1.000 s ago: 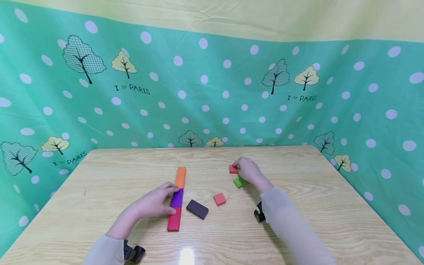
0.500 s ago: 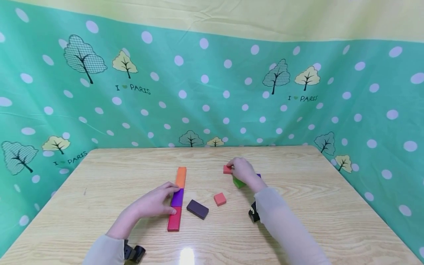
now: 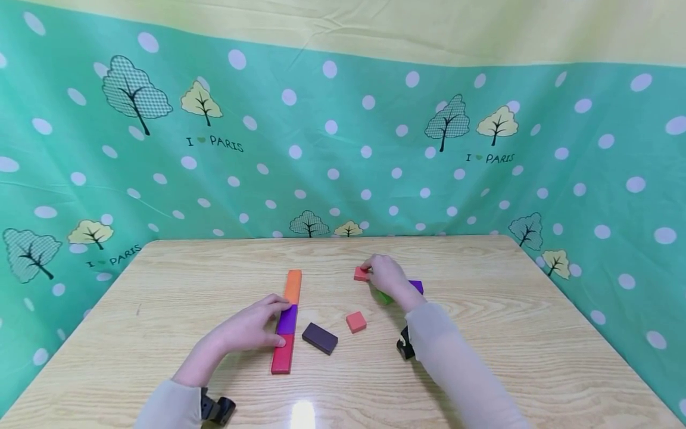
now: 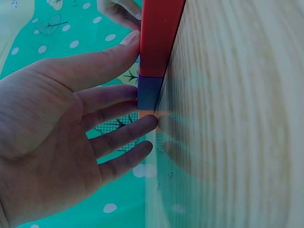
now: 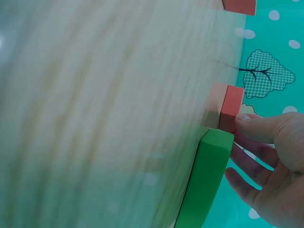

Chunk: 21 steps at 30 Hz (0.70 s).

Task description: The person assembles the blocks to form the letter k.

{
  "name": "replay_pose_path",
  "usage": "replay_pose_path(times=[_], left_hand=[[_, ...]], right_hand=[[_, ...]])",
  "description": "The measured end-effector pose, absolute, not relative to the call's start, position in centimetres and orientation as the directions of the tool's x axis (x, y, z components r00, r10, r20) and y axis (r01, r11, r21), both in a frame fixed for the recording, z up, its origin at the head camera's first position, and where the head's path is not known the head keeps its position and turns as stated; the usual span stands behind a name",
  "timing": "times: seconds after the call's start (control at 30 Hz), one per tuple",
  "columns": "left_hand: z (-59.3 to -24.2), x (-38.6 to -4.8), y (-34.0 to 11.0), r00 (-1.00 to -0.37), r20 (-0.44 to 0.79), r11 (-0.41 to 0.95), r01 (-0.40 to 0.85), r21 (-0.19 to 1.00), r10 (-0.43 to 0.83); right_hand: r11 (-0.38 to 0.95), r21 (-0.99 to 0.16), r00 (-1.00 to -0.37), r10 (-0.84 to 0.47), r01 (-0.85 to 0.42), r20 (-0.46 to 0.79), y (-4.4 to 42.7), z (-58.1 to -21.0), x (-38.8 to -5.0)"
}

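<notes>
In the head view, an orange block [image 3: 293, 287], a purple block [image 3: 287, 320] and a red block [image 3: 281, 355] lie end to end in a straight row. My left hand [image 3: 252, 326] rests against its left side, thumb on the red block and fingertips by the purple and orange ones. The left wrist view shows those fingers [image 4: 121, 161] nearly straight and spread. Farther back, my right hand [image 3: 388, 277] pinches a small red block [image 3: 361, 274]; the thumb presses its face in the right wrist view. A green block [image 5: 206, 175] sits close by, partly hidden in the head view.
A dark block [image 3: 320, 338] and a small light-red block [image 3: 356, 322] lie between the hands. Another purple block [image 3: 415, 286] shows behind the right wrist. The wooden table [image 3: 203, 268] ends at a patterned green cloth [image 3: 332, 149].
My right hand has slid left with the small red block, exposing the purple block behind the wrist and covering more of the green one. The left hand and the row have stayed put.
</notes>
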<state>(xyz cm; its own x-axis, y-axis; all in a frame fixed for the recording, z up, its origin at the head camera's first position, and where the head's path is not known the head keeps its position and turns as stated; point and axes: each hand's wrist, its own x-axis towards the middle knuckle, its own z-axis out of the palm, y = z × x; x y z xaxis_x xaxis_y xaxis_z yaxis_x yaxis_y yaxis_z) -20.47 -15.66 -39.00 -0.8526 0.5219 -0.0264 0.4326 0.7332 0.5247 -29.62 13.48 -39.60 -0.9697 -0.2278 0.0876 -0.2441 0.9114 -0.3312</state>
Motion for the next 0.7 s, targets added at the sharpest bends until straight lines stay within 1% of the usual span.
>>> replay_pose_path(times=[0.47,0.7], left_hand=[[-39.1,-20.4,-15.5,-0.859,-0.027,0.737,0.423,0.528,0.512],[-39.3,-20.4,-15.5,-0.859,-0.026,0.737,0.422,0.528,0.511]], right_hand=[[0.912,-0.330,-0.970,-0.237,-0.243,0.057,11.9,-39.3,-29.6],[0.920,-0.271,-0.959,-0.270,-0.283,0.084,11.4,-39.2,-29.9]])
